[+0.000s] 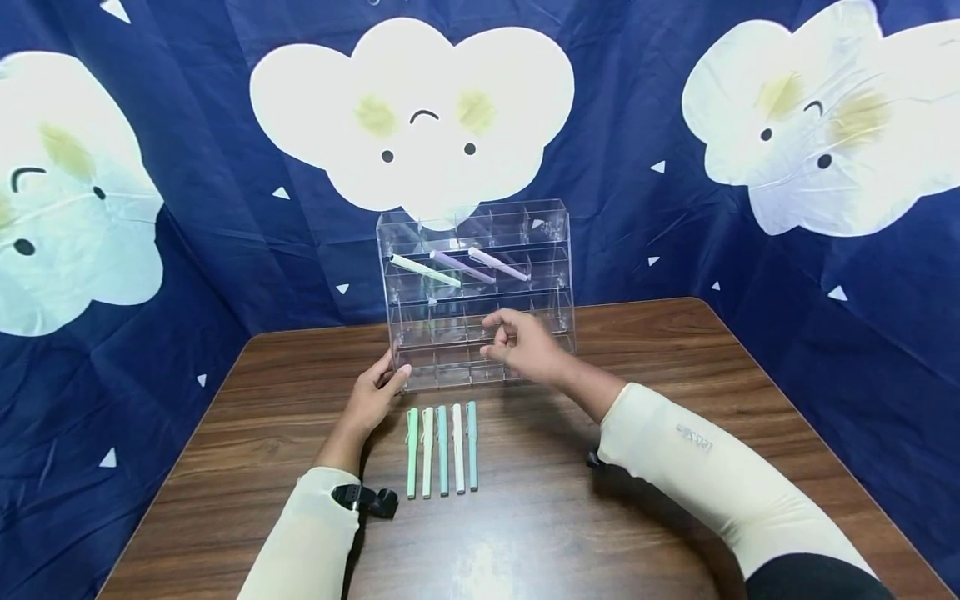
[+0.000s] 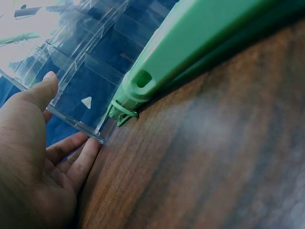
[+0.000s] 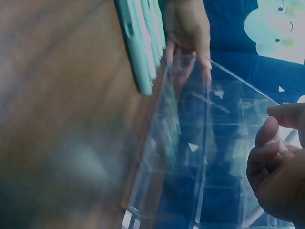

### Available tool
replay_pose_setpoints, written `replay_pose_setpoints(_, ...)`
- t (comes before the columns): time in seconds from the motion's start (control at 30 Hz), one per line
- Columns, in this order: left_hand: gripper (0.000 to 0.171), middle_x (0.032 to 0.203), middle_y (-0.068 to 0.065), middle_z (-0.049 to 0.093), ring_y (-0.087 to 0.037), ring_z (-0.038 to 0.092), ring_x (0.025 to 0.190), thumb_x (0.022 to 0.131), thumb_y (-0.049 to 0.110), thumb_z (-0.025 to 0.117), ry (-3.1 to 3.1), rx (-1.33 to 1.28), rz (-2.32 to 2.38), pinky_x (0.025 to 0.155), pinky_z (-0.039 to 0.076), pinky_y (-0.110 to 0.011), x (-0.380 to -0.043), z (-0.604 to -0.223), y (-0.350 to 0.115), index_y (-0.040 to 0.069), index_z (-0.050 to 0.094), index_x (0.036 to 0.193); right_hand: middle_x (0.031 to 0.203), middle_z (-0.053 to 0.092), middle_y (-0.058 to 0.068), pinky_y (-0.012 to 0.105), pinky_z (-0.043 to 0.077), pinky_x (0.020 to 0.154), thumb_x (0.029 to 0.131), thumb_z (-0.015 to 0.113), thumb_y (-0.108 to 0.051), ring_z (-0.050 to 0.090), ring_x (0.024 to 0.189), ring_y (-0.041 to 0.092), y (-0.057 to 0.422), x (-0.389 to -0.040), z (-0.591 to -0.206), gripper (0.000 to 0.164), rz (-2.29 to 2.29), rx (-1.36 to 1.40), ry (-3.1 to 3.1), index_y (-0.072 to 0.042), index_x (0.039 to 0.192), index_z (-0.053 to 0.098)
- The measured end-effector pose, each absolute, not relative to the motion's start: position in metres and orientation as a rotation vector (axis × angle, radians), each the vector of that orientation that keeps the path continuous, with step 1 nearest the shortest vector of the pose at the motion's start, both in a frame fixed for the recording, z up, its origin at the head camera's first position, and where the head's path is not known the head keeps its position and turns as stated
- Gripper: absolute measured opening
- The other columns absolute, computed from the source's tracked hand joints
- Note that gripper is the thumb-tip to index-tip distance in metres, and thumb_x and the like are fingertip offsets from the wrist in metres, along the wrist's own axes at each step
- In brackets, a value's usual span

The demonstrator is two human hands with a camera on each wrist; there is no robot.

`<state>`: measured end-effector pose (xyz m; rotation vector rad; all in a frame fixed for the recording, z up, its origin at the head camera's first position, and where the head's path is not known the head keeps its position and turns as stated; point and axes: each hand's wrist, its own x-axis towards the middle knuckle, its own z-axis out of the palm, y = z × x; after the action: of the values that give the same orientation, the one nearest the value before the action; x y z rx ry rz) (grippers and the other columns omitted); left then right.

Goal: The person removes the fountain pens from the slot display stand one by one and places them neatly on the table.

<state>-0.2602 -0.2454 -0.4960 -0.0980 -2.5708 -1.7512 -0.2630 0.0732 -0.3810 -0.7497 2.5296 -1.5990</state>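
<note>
A clear tiered rack (image 1: 480, 300) with small compartments stands on the table. My left hand (image 1: 375, 396) holds its lower left corner, thumb in front and fingers by the side and bottom edge. My right hand (image 1: 528, 346) hovers before the rack's lower tiers, fingers loosely bent, with nothing in it. On an upper tier three pens lie slanted: a pale green pen (image 1: 426, 271), a purple pen (image 1: 462, 267) and a lilac pen (image 1: 498, 264). Before the rack lie several pens in a row, from a green pen (image 1: 412, 454) on the left to a blue-green pen (image 1: 472, 446) on the right.
The brown wooden table (image 1: 570, 525) ends at a dark blue curtain (image 1: 622, 183) with white cloud shapes behind the rack. Black wrist straps with small devices (image 1: 382, 502) sit on the sleeves.
</note>
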Motion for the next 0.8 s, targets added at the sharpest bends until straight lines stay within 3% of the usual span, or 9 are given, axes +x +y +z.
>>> replay_pose_setpoints(0.17, 0.068, 0.159, -0.025, 0.059, -0.037, 0.062, 0.140, 0.112, 0.039, 0.064, -2.559, -0.095, -1.762, 0.097, 0.057, -0.023, -0.259, -0.498, -0.244, 0.030, 0.033, 0.173, 0.082, 0.062, -0.002, 0.024, 0.049, 0.071, 0.096, 0.082, -0.006, 0.053, 0.063, 0.009, 0.075, -0.274, -0.365, 0.042, -1.514, -0.787, 2.738, 0.001, 0.135, 0.068)
replay_pose_setpoints(0.37, 0.068, 0.157, -0.026, 0.060, -0.037, 0.063, 0.138, 0.112, 0.042, 0.064, -2.556, -0.086, -1.765, 0.100, 0.058, -0.029, -0.259, -0.500, -0.246, 0.033, 0.033, 0.172, 0.093, 0.058, 0.002, 0.022, 0.042, 0.056, 0.097, 0.080, -0.004, 0.048, 0.059, 0.007, 0.076, -0.289, -0.351, 0.038, -1.644, -0.686, 2.783, 0.000, 0.133, 0.068)
replay_pose_setpoints(0.5, 0.069, 0.158, -0.026, 0.059, -0.037, 0.063, 0.139, 0.112, 0.043, 0.063, -2.566, -0.092, -1.752, 0.101, 0.058, -0.028, -0.259, -0.500, -0.247, 0.032, 0.032, 0.173, 0.100, 0.059, 0.005, 0.022, 0.040, 0.057, 0.096, 0.080, -0.004, 0.044, 0.061, 0.009, 0.077, -0.298, -0.341, 0.040, -1.642, -0.648, 2.852, 0.000, 0.133, 0.067)
replay_pose_setpoints(0.67, 0.069, 0.158, -0.026, 0.060, -0.038, 0.063, 0.140, 0.112, 0.043, 0.063, -2.566, -0.090, -1.749, 0.101, 0.057, -0.027, -0.261, -0.500, -0.246, 0.032, 0.033, 0.173, 0.110, 0.062, 0.009, 0.027, 0.042, 0.066, 0.099, 0.080, -0.010, 0.047, 0.070, 0.014, 0.079, -0.311, -0.328, 0.042, -1.526, -0.629, 2.971, -0.001, 0.138, 0.066)
replay_pose_setpoints(0.8, 0.069, 0.159, -0.026, 0.058, -0.039, 0.062, 0.140, 0.112, 0.043, 0.063, -2.563, -0.102, -1.748, 0.102, 0.058, -0.029, -0.261, -0.499, -0.246, 0.031, 0.032, 0.173, 0.123, 0.064, 0.012, 0.031, 0.055, 0.065, 0.103, 0.077, -0.015, 0.060, 0.067, 0.017, 0.080, -0.319, -0.317, 0.045, -1.455, -0.587, 2.987, -0.003, 0.144, 0.063)
